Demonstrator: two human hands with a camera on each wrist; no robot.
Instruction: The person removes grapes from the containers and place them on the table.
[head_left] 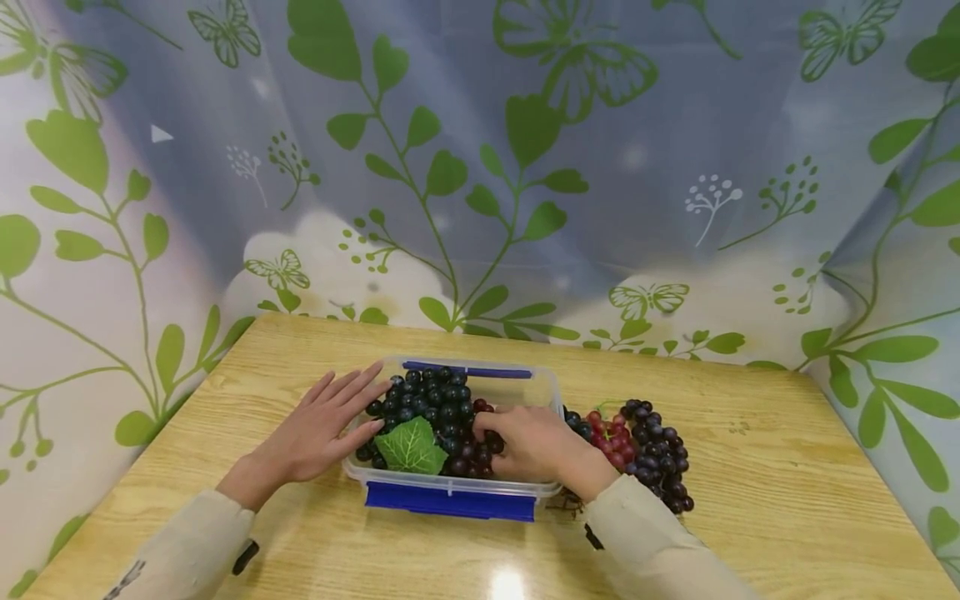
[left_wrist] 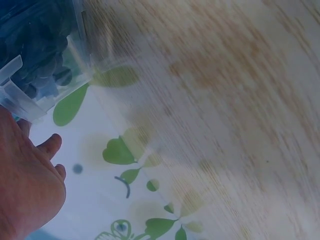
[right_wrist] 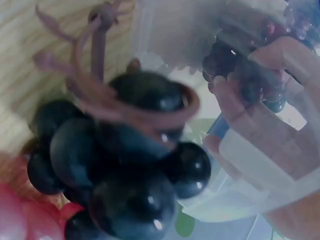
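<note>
A clear plastic box [head_left: 450, 485] with blue clips stands on the table. Inside, a bunch of black grapes [head_left: 427, 398] with a green leaf [head_left: 411, 447] fills the left part, and dark red grapes [head_left: 467, 461] lie beside it. My left hand [head_left: 318, 433] reaches over the box's left rim, its fingers extended at the black grapes. In the left wrist view the left hand [left_wrist: 30, 185] is beside the box wall. My right hand [head_left: 528, 442] is inside the box, pinching the dark red grapes [right_wrist: 222, 57] between thumb and curled fingers; the right wrist view shows this through the clear wall.
Right of the box lie more bunches: red grapes [head_left: 613, 442], purple-black grapes [head_left: 660, 450], and black grapes [right_wrist: 132, 200] with a brown stem close to the right wrist. A patterned curtain [head_left: 465, 208] hangs behind the wooden table [head_left: 787, 500].
</note>
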